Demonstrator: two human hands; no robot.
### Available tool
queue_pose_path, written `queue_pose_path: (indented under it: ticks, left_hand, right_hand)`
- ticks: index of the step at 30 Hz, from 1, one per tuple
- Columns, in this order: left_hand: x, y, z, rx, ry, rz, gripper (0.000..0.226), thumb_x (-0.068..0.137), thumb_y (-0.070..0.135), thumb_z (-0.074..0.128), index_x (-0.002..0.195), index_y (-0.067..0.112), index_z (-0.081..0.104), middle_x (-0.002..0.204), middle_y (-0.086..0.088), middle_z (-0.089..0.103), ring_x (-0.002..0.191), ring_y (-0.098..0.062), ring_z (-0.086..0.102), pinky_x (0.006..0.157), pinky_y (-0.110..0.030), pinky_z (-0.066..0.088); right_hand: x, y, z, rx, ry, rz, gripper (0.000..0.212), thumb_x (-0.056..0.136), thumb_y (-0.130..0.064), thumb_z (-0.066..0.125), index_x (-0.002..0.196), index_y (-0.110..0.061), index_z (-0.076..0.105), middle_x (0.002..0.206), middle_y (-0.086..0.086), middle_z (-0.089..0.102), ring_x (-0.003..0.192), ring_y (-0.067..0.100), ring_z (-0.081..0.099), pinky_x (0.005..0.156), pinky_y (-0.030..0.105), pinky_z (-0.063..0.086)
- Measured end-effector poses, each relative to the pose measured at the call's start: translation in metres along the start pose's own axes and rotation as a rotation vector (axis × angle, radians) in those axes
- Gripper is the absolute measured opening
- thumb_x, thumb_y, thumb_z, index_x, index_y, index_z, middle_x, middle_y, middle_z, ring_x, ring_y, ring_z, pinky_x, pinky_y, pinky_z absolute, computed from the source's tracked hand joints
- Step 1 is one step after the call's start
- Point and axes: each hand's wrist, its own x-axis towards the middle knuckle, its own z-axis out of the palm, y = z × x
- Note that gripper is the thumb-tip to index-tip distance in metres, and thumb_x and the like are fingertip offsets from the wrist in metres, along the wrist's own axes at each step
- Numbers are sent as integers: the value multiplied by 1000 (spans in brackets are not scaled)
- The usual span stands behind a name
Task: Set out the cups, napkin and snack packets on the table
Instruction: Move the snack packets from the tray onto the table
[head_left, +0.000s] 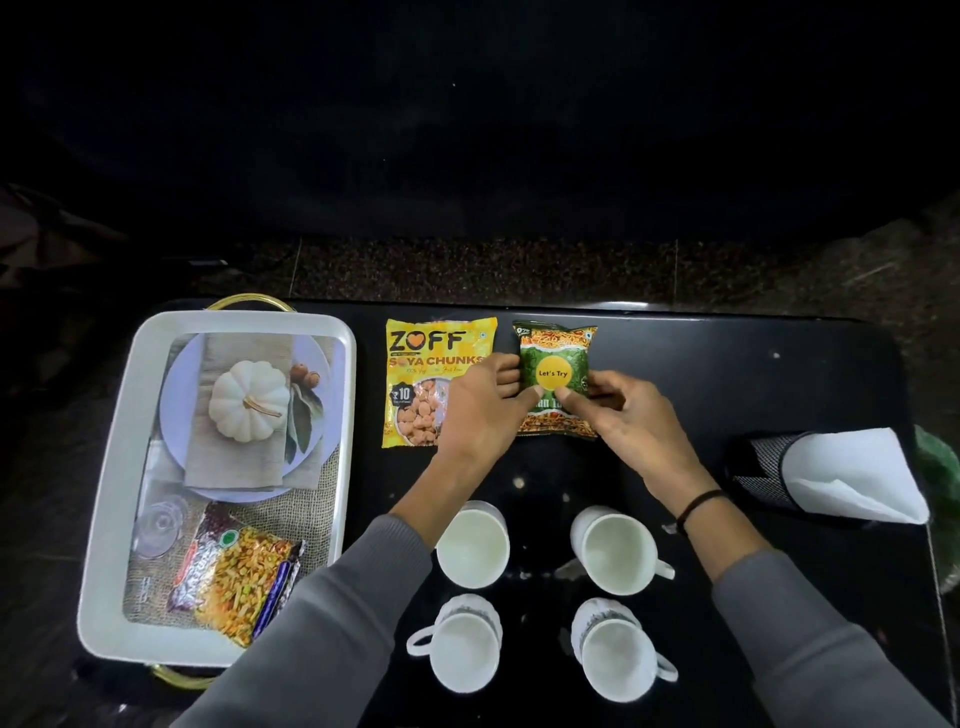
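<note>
A green snack packet (555, 353) lies on the black table (753, 374) near its far edge. My left hand (480, 410) pinches its left side and my right hand (628, 410) pinches its right side. To its left lies a yellow soya chunks packet (421, 374), partly under my left hand. Several white cups stand nearer to me, among them cup (472, 545) and cup (615, 551) behind, cup (465, 647) and cup (615, 652) in front. A white napkin (852, 473) sticks out of a black mesh holder (763, 467) at the right. Another snack packet (239, 582) lies in the white tray (111, 493).
The white tray with gold handles sits at the left, printed with a pumpkin picture. The table's far edge runs just beyond the packets, with speckled floor (493, 270) behind. Something green (940, 478) shows past the table's right edge.
</note>
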Motion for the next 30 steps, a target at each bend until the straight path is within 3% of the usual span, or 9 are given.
queue_pose_path:
  ticks: [3, 9, 12, 16, 22, 26, 28, 30]
  left_hand:
    - [0, 1, -2, 14, -9, -9, 50, 90, 10, 75, 137, 3, 57, 129, -11, 69, 118, -17, 66, 92, -15, 49]
    - [-5, 0, -4, 43, -13, -1, 50, 90, 5, 74, 137, 2, 57, 131, -12, 67, 121, -19, 64, 92, -14, 48]
    - [-8, -1, -8, 43, -26, -7, 52, 91, 4, 73, 139, 2, 55, 135, -13, 65, 125, -20, 62, 97, -16, 46]
    - [-16, -2, -19, 29, -23, 6, 48, 91, 4, 72, 136, 2, 57, 130, -11, 67, 122, -19, 64, 82, -2, 45]
    - [-28, -6, -48, -2, -19, -17, 49, 90, 7, 73, 137, 5, 59, 129, -11, 67, 117, -18, 65, 98, -25, 53]
    - [-33, -10, -60, -43, -22, -37, 47, 89, 5, 73, 134, 4, 60, 127, -12, 67, 114, -20, 67, 100, -36, 56]
    - [-36, -13, -66, -54, -19, -38, 46, 88, 3, 72, 133, 4, 61, 125, -13, 68, 112, -20, 67, 97, -32, 57]
    - [-39, -17, -70, -50, -17, -32, 44, 88, 2, 70, 131, 4, 63, 123, -12, 69, 109, -18, 68, 87, -19, 56]
  right_hand:
    - [-2, -3, -1, -60, -10, 9, 46, 83, -55, 75, 117, -25, 72, 104, -12, 73, 98, 5, 66, 81, 21, 50]
    - [-3, -8, 0, -85, -92, 43, 47, 85, -54, 72, 120, -23, 73, 111, -5, 75, 106, 16, 69, 98, 43, 55]
    - [-4, -12, 1, -107, -69, 39, 50, 85, -56, 72, 123, -23, 71, 113, -4, 74, 108, 15, 68, 99, 40, 54]
    - [-10, -15, 1, -102, 4, 52, 54, 85, -54, 73, 126, -19, 70, 114, -4, 74, 109, 14, 67, 99, 37, 53]
    - [-11, -32, 16, -168, 45, 57, 48, 89, -45, 73, 127, -17, 67, 117, -2, 73, 102, 12, 63, 84, 26, 41]
    - [-14, -40, 29, -168, 70, 78, 47, 89, -44, 73, 126, -14, 66, 99, -9, 64, 96, 14, 60, 81, 26, 40]
    - [-18, -42, 33, -192, 101, 91, 46, 89, -44, 72, 125, -15, 65, 102, -5, 66, 102, 19, 64, 81, 27, 40]
    - [-23, -45, 35, -248, 136, 81, 45, 90, -43, 72, 122, -13, 64, 110, 1, 68, 110, 24, 64, 82, 28, 42]
